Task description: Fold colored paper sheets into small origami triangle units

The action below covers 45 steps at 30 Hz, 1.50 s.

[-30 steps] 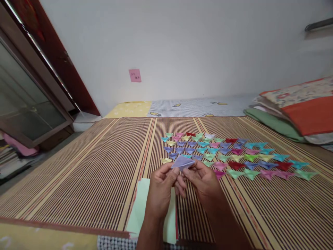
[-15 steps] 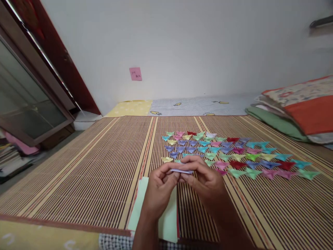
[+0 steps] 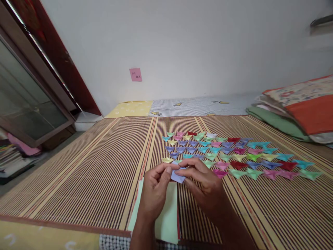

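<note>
A small folded piece of lavender paper (image 3: pixel 178 176) is held between my two hands above the mat. My left hand (image 3: pixel 155 187) pinches its left side between thumb and fingers. On the right side, my right hand (image 3: pixel 204 178) grips it with its fingertips. Beneath my left wrist lies a stack of pale green paper sheets (image 3: pixel 168 215) with a red edge showing. Just beyond my hands, several rows of small folded paper boats (image 3: pixel 203 149) in many colours stand on the mat, a few partly hidden by my fingers.
A striped bamboo mat (image 3: pixel 91 166) covers the bed-like surface. Folded bedding (image 3: pixel 283 125) and an orange patterned cushion (image 3: pixel 309 104) are piled at the right. A pink note (image 3: pixel 135 74) sticks to the white wall (image 3: pixel 182 48). At the left stands a glass-panelled door (image 3: pixel 28 93).
The lavender paper was seen nearly edge-on and now shows its flat face, tilted toward me. My fingers have shifted around it, with my right hand's fingers now across its front.
</note>
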Motion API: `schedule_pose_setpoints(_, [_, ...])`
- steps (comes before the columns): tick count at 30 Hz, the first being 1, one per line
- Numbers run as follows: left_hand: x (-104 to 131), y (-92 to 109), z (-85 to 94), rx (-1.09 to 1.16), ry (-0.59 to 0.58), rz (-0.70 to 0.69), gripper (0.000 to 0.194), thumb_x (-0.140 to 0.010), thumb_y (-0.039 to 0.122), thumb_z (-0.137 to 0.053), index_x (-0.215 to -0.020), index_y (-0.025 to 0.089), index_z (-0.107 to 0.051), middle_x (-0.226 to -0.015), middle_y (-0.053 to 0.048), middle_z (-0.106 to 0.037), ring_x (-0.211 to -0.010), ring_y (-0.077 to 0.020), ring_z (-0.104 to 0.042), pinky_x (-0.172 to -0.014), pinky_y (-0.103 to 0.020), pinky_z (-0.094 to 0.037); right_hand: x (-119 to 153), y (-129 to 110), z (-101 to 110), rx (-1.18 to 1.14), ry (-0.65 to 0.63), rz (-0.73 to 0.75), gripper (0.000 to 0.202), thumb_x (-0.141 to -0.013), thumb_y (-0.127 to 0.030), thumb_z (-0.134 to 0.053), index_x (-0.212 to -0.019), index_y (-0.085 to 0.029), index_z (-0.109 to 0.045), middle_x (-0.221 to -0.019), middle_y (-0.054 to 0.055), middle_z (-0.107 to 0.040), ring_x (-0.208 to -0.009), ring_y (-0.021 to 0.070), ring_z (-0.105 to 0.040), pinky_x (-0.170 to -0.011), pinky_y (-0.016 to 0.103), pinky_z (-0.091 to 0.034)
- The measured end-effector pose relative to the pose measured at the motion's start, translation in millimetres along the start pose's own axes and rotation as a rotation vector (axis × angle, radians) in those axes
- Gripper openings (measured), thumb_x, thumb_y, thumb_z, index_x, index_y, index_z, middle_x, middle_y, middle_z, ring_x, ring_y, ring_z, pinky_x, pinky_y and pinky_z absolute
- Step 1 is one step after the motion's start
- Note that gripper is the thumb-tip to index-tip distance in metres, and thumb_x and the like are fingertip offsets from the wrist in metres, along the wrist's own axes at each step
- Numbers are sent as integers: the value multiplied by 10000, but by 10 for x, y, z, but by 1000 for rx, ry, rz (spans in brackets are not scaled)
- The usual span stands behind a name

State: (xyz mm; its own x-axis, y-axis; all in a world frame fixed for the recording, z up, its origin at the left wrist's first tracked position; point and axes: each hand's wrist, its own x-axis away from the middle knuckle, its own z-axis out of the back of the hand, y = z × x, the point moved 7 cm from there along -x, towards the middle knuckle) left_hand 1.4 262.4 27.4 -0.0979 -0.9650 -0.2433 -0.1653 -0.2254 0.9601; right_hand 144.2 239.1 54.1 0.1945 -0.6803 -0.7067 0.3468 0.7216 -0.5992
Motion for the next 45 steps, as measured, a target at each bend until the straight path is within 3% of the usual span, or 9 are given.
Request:
schedule_pose_setpoints(6, [23, -69, -23, -80, -22, 79, 190, -799, 318, -815, -922, 176, -793, -847, -46, -775, -736, -160, -684, -691, -245, -539, -4, 22, 7, -22, 5, -81, 164, -959, -115, -599, -930, -205, -733, -961, 42, -630, -930, 171, -659, -796, 288, -540])
schedule_pose_setpoints(13, [31, 1, -25, -194, -31, -51, 212, -946, 343, -662, -954, 183, -802, -819, -48, -761, -744, -168, -669, -718, -275, -536, 4, 101, 79, -83, 83, -148, 91, -903, -130, -683, -903, -218, -659, -960, 21, -642, -965, 179, -637, -844, 325, -505])
schedule_pose_setpoints(19, [29, 11, -16, -134, -27, -54, 210, -960, 342, -645, -932, 179, -773, -837, -44, -752, -740, -169, -682, -693, -269, -556, 56, 269, 88, -220, 72, -295, 104, -915, -206, -681, -815, -223, -658, -867, 10, -647, -876, 192, -630, -795, 355, -484])
schedule_pose_setpoints(33, [35, 11, -64, -121, -53, -32, 161, -995, 327, -591, -934, 183, -627, -908, -39, -715, -800, -168, -693, -733, -278, -553, 113, 288, -5, -281, 129, -473, 146, -916, -256, -640, -778, -209, -629, -873, 22, -656, -833, 189, -631, -754, 328, -487])
schedule_pose_setpoints(40, [59, -45, -99, -19, -90, 25, 172, -1019, 324, -559, -1134, 210, -505, -850, -21, -733, -816, -170, -703, -757, -284, -527, 97, 269, 17, -174, 167, -415, 157, -909, -243, -637, -757, -210, -612, -780, 12, -651, -771, 186, -627, -727, 329, -488])
schedule_pose_setpoints(45, [50, -44, -110, -76, -102, 38, 190, -1014, 339, -560, -1130, 189, -572, -900, -38, -746, -846, -180, -709, -770, -291, -528, 97, 234, 22, -130, 202, -410, 171, -897, -222, -620, -730, -215, -585, -772, 19, -654, -764, 188, -627, -698, 322, -485])
